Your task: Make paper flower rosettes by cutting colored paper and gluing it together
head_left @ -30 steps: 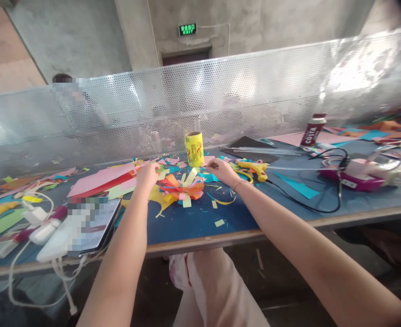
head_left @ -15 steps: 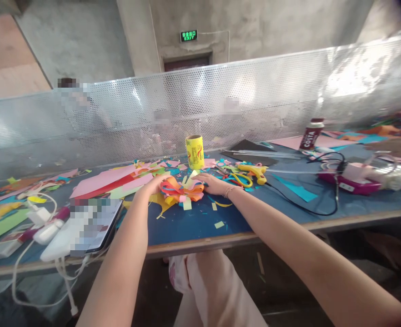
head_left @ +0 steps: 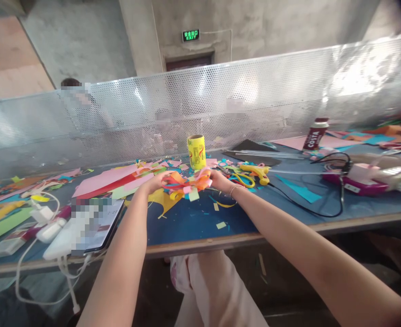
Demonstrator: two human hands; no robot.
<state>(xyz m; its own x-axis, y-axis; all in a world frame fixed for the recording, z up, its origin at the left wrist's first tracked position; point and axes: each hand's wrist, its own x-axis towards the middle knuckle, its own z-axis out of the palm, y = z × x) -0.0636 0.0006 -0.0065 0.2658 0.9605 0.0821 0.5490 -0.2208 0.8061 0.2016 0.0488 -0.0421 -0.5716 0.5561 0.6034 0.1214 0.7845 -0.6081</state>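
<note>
A paper flower (head_left: pixel 186 185) of looped orange, pink, red and yellow strips is between my two hands, just over the blue table. My left hand (head_left: pixel 155 182) closes on its left side, with the fingertips partly hidden by the loops. On the opposite side, my right hand (head_left: pixel 221 180) grips the pink and orange loops. A pale green paper square (head_left: pixel 194 195) hangs at the flower's front. Behind it stands a yellow tape roll (head_left: pixel 196 152) on end. To the right of my right hand lies a yellow glue gun (head_left: pixel 257 172) with a black cord.
Pink paper sheets (head_left: pixel 103 180) and many scraps spread leftward and behind. A phone (head_left: pixel 101 227), white chargers and cables (head_left: pixel 50 230) lie at front left. On the right are a blue paper piece (head_left: pixel 299 188), a dark red bottle (head_left: pixel 315 135) and a purple power strip (head_left: pixel 360 185). A perforated metal screen (head_left: pixel 135 122) borders the back.
My right hand has shifted its hold on the flower's right side, and the loops there are bunched upward. The flower has tilted slightly. My left hand stays on its side.
</note>
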